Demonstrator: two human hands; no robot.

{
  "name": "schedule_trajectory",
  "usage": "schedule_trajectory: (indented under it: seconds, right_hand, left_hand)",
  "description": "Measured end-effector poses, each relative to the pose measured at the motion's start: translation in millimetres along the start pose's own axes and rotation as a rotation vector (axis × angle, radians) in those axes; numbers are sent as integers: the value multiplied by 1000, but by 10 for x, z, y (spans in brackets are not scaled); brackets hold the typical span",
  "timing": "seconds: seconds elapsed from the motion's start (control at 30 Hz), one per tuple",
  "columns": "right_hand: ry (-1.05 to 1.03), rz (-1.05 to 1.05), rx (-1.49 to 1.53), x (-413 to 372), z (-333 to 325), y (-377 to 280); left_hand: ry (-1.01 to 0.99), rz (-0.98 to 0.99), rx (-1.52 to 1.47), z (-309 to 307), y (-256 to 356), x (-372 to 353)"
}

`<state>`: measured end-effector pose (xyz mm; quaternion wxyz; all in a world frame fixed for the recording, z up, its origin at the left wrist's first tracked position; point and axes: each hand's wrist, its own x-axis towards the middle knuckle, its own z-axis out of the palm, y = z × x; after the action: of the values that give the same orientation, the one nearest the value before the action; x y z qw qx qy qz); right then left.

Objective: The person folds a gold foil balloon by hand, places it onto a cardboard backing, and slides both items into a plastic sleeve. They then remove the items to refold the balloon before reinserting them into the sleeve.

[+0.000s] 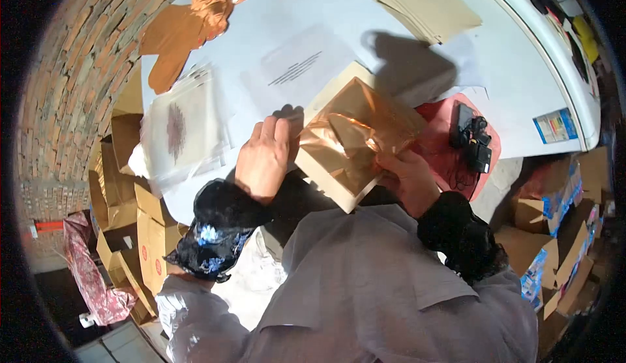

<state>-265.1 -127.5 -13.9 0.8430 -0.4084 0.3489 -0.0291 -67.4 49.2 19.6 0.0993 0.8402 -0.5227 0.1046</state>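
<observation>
My right hand point(411, 179) grips the lower right edge of a folded, shiny copper-coloured foil sheet point(349, 125), its thumb on top. The foil lies over a cream card point(323, 183), whose edges show at the upper left and lower left. To the left of the card is my left hand point(264, 157), its back upward and its fingers loosely bent, with nothing visible in it. Clear plastic bags point(184, 131) lie in a stack farther left on the white table point(254, 56).
Copper foil pieces point(176, 40) lie at the far left. A stack of cream cards point(427, 7) sits at the far right. Black adapters with cables point(473, 138) rest on a red sheet point(447, 112). Cardboard boxes stand on the left point(153, 239) and right point(538, 252).
</observation>
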Motion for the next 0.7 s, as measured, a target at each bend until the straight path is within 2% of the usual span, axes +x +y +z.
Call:
schedule_trajectory:
  seconds: [0.07,0.1,0.2,0.23,0.33,0.47,0.6,0.7]
  right_hand:
    - [-4,-18,0,35,21,-25]
    - [-14,-37,-4,34,1,-19]
    - [-28,-58,21,26,7,-30]
    - [-22,-51,19,27,14,-35]
    - [9,-51,-5,-37,43,-95]
    - [39,-23,-4,2,-67,-52]
    - [39,-32,6,-24,-34,-78]
    - [23,-36,1,-22,-39,-86]
  left_hand:
    - [47,-50,-78,60,-105,-21]
    - [-37,-127,-154,-28,-135,-12]
    - [172,94,-268,-100,-222,102]
    - [40,21,-460,-52,-266,84]
    - [-18,71,-249,65,-307,84]
    - [63,102,-50,97,-231,159]
    - [8,123,26,156,-217,173]
    - [127,139,-15,184,-196,204]
